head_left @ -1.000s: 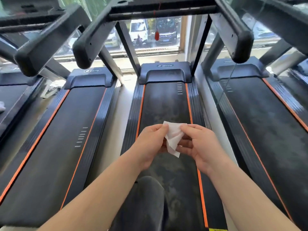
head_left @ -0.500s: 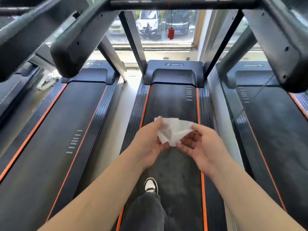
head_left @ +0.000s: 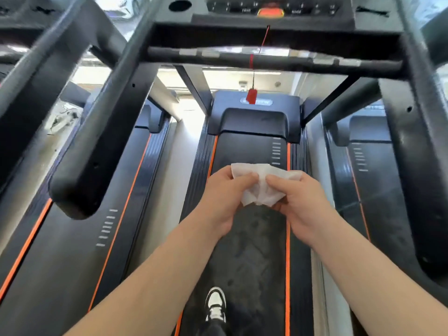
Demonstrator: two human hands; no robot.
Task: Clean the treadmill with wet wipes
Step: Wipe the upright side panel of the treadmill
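While left hand (head_left: pixel 225 200), right hand (head_left: pixel 303 204) pinch, wet wipe (head_left: pixel 261 190) spans fingers (head_left: pixel 245 178).

Gym interior under strong daylight. A neighbouring black treadmill deck with orange edge stripes and white belt markings (head_left: pixel 72 251) lies to the left. A second black treadmill deck of the same pattern (head_left: pixel 378 195) lies to the right, parallel to the first. Strips of pale grey floor (head_left: pixel 167 185) run between the machines. At the far end, a bright, overexposed window band (head_left: pixel 242 77) sits above a pale wall (head_left: pixel 315 93) bearing a small round fitting (head_left: pixel 277 84). At far left, blurred white clutter (head_left: pixel 61 120) lies on the floor.
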